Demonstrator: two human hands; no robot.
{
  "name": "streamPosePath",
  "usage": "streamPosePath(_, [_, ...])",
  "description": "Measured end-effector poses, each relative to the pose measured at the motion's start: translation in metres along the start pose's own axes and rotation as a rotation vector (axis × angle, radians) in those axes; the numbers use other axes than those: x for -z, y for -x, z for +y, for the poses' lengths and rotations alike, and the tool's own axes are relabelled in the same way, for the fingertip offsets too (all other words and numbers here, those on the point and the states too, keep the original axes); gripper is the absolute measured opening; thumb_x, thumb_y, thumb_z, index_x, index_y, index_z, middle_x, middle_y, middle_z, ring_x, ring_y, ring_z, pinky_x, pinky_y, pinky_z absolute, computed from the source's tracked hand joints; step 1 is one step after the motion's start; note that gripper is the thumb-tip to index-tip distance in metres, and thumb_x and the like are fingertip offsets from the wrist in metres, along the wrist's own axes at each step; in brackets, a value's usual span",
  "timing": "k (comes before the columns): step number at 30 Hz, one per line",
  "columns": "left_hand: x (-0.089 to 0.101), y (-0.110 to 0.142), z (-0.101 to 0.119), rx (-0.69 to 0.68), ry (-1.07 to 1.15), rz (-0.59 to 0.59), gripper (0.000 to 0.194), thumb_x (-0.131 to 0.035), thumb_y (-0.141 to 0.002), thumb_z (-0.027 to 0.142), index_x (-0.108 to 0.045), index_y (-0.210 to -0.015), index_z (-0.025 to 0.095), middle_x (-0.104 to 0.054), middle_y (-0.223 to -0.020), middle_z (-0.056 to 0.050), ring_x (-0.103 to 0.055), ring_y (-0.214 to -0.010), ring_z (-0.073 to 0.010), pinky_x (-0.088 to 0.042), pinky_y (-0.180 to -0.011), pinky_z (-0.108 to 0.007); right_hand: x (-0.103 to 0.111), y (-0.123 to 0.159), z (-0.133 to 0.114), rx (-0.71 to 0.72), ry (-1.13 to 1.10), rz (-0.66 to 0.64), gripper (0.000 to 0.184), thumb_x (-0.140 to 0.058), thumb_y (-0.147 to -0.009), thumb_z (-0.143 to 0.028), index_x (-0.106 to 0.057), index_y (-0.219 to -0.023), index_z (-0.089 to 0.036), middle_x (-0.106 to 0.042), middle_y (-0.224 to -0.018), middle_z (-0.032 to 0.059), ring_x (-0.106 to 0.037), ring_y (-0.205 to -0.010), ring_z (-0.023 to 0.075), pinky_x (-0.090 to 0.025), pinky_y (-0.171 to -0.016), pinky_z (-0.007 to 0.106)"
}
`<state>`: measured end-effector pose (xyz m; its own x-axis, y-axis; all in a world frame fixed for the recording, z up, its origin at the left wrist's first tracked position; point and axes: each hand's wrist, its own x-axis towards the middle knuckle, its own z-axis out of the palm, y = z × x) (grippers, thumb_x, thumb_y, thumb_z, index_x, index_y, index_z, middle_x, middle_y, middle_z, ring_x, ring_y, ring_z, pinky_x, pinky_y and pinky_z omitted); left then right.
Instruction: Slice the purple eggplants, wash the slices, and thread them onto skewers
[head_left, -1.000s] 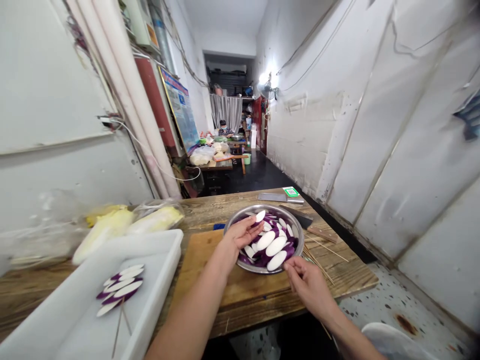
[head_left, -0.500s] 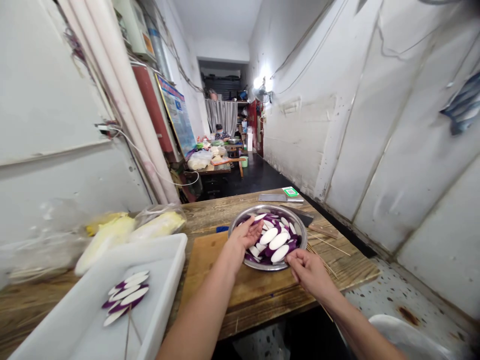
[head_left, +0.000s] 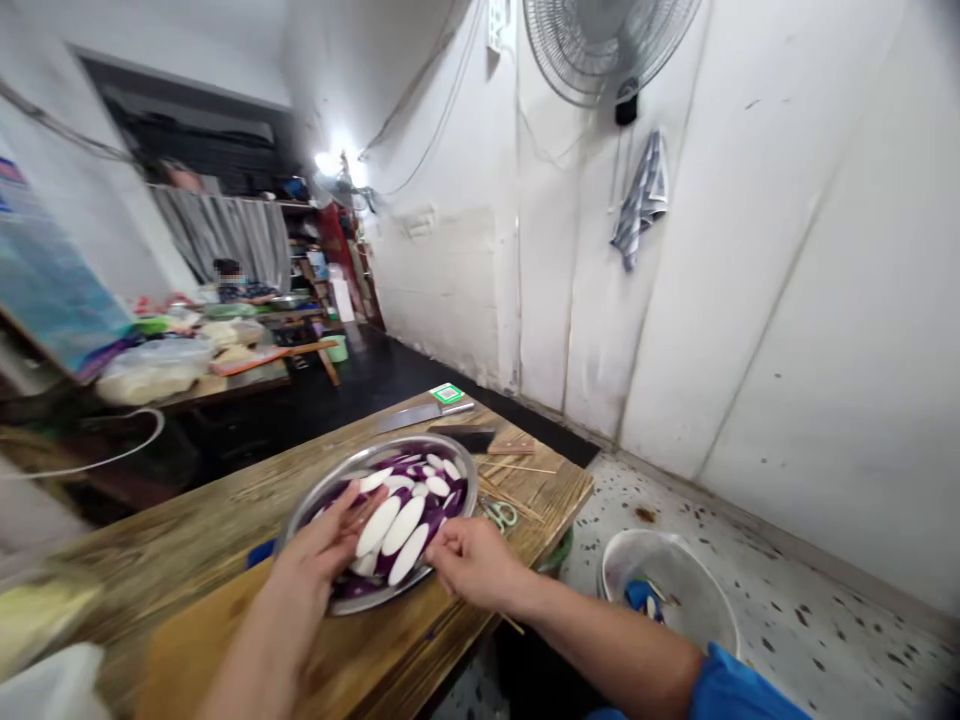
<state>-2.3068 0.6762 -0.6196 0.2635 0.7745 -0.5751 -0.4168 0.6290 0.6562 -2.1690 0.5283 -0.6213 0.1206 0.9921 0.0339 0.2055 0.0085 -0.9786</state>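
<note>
A metal bowl [head_left: 471,490] holds many oval slices of purple-skinned eggplant [head_left: 405,525] with white flesh. Over its left rim reaches my left hand [head_left: 326,540], its fingers apart and the tips against the slices. My right hand [head_left: 472,562], at the near right rim, is closed in a pinch on a thin bamboo skewer [head_left: 513,624], whose lower end sticks out below the hand. Three larger slices lie side by side between my hands; whether the skewer runs through them is hidden.
Behind the bowl lie a cleaver [head_left: 416,415] and a dark-bladed knife [head_left: 510,443]. Loose skewers [head_left: 517,497] and green-handled scissors [head_left: 501,514] are on the right. A cutting board [head_left: 180,640] lies at left; a white bucket [head_left: 667,545] stands on the floor. A person sits far back.
My view has swung right, bringing the bucket and fan into sight and moving most of the white tray out. Both hands stay at the bowl, the right one still pinching the skewer.
</note>
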Motion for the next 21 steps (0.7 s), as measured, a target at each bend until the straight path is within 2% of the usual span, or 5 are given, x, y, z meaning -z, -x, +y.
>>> streamPosePath(4, [-0.022, 0.006, -0.012, 0.058, 0.076, -0.034, 0.019, -0.053, -0.086, 0.020, -0.058, -0.101, 0.009, -0.070, -0.072, -0.010, -0.067, -0.060, -0.0159, -0.057, -0.062, -0.026, 0.015, 0.013, -0.001, 0.096, 0.146, 0.093, 0.020, -0.048, -0.076, -0.021, -0.045, -0.056, -0.019, -0.043, -0.044, -0.0069, -0.039, -0.042, 0.0068, -0.029, -0.041, 0.017])
streamPosePath(6, [-0.028, 0.000, -0.016, 0.018, 0.126, -0.006, 0.020, -0.056, -0.083, 0.016, -0.058, -0.100, 0.007, -0.069, -0.075, -0.013, -0.068, -0.062, -0.0180, -0.057, -0.065, -0.030, 0.023, 0.012, 0.001, 0.135, 0.189, 0.080, 0.022, -0.048, -0.077, -0.026, -0.045, -0.056, -0.020, -0.043, -0.043, -0.0061, -0.039, -0.042, 0.0078, -0.029, -0.042, 0.019])
streamPosePath(11, [-0.023, -0.016, -0.015, -0.042, 0.204, -0.041, 0.015, -0.055, -0.084, 0.016, -0.056, -0.094, 0.005, -0.068, -0.075, -0.015, -0.068, -0.064, -0.0190, -0.058, -0.063, -0.031, 0.025, -0.001, 0.006, 0.108, 0.149, -0.017, 0.027, -0.047, -0.080, -0.036, -0.043, -0.058, -0.021, -0.042, -0.042, -0.0061, -0.038, -0.039, 0.0087, -0.026, -0.041, 0.021])
streamPosePath(16, [-0.021, -0.016, -0.015, -0.066, 0.227, -0.069, 0.013, -0.056, -0.083, 0.016, -0.055, -0.091, 0.005, -0.067, -0.078, -0.018, -0.068, -0.068, -0.0208, -0.058, -0.064, -0.030, 0.026, -0.003, 0.009, 0.111, 0.164, -0.004, 0.027, -0.046, -0.081, -0.034, -0.042, -0.058, -0.021, -0.043, -0.043, -0.0058, -0.038, -0.040, 0.0092, -0.026, -0.042, 0.021])
streamPosePath(21, [-0.023, -0.014, -0.014, -0.065, 0.204, -0.043, 0.014, -0.056, -0.083, 0.016, -0.055, -0.091, 0.004, -0.067, -0.080, -0.019, -0.068, -0.069, -0.0212, -0.058, -0.066, -0.032, 0.027, -0.005, 0.013, 0.125, 0.151, -0.033, 0.025, -0.046, -0.081, -0.032, -0.044, -0.058, -0.021, -0.044, -0.043, -0.0060, -0.039, -0.040, 0.0096, -0.027, -0.042, 0.021])
